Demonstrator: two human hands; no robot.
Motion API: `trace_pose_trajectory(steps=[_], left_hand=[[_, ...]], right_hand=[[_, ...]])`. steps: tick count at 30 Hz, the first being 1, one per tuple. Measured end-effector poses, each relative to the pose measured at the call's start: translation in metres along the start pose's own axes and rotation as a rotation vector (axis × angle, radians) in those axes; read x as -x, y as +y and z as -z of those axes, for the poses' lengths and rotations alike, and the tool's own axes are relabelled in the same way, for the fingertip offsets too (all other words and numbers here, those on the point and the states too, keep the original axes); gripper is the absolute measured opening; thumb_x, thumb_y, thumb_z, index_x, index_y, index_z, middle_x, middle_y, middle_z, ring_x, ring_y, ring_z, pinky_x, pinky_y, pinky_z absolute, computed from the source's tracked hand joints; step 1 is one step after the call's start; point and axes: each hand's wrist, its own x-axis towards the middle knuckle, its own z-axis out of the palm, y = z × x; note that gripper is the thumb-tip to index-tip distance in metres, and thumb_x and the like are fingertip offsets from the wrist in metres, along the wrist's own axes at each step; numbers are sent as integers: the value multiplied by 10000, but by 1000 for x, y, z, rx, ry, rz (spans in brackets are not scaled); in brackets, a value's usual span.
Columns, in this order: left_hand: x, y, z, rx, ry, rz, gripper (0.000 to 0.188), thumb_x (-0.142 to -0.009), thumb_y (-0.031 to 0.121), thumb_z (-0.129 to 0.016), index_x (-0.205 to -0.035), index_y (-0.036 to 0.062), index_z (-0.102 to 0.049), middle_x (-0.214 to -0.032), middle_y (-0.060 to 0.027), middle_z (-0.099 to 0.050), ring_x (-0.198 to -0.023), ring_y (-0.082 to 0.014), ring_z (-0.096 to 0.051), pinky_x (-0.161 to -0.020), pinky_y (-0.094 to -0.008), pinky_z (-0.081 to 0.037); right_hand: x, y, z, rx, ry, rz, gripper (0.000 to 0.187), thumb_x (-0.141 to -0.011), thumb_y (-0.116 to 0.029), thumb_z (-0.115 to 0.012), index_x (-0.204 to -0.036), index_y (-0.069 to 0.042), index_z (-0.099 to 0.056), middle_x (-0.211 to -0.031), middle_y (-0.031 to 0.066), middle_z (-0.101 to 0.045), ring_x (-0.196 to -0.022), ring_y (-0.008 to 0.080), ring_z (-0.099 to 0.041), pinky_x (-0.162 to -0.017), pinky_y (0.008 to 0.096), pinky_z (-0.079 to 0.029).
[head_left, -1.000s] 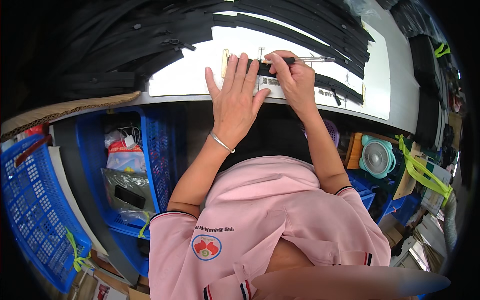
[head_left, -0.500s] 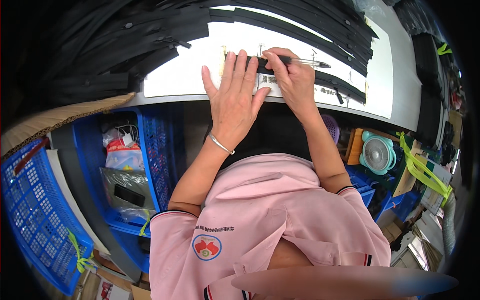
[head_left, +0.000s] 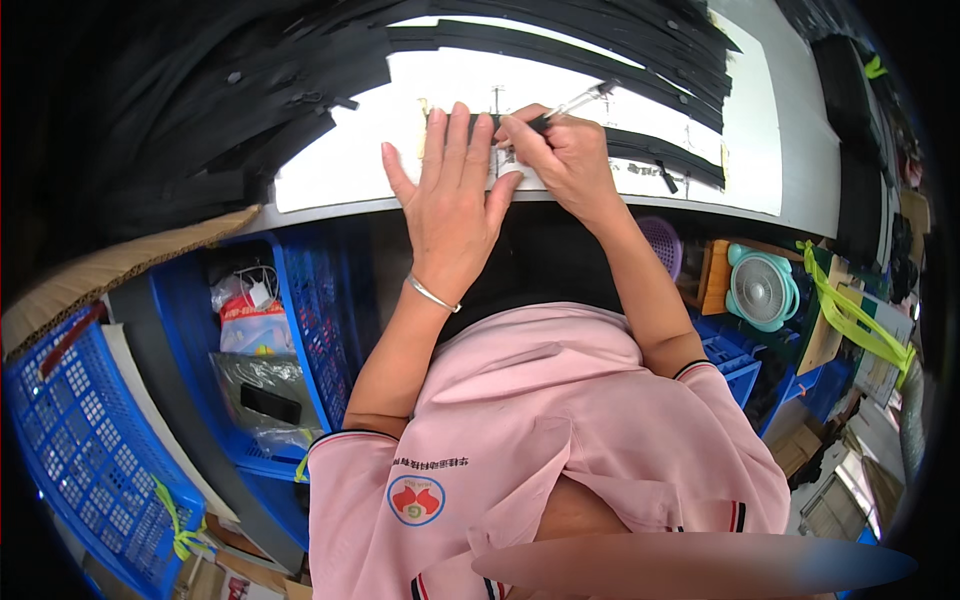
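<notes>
While dark strips (head_left: 560,55) crowd the far edge of a grey desk (head_left: 798,130), a person in pink leans over its near edge, with a blue crate (head_left: 305,350) and a mint-green fan (head_left: 762,287) below desk level. Flat on a smooth white sheet (head_left: 340,165), the left hand (head_left: 450,220) rests palm down, thumb and little finger wide, middle three narrowly spaced, over a black strip (head_left: 640,150) close to the near edge. The right hand (head_left: 575,165) pinches a slim, clear-barrelled pen (head_left: 577,102), its tail tilted up and right; its tip is hidden. Corrugated cardboard (head_left: 130,270) juts beyond the left near corner. White surface separates left hand from heaped strips; bare grey borders the right edge.
</notes>
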Motion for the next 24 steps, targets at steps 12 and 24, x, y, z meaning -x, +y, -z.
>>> trace_pose_trajectory(steps=[12,24], left_hand=[[1,-3,-1,-9,-25,-8,647,-943,377,-710,-1492,90,-523,-1571,-132,-476,-1507,-308,-363,-1201,-652,-39],[1,-2,1,-12,-38,-8,643,-961,362,-699,-1509,88,-504,-1580,-146,-463,-1515,-314,-352,-1204,-648,-18]], right_hand=[[26,19,70,54,373,-115,216,-1004,-141,-638,-901,-5,-772,-690,25,-708,-554,36,-560,-508,218,-422],[24,22,65,160,410,17,183,-959,-95,-678,-826,27,-713,-704,56,-699,-528,84,-571,-495,257,-421]])
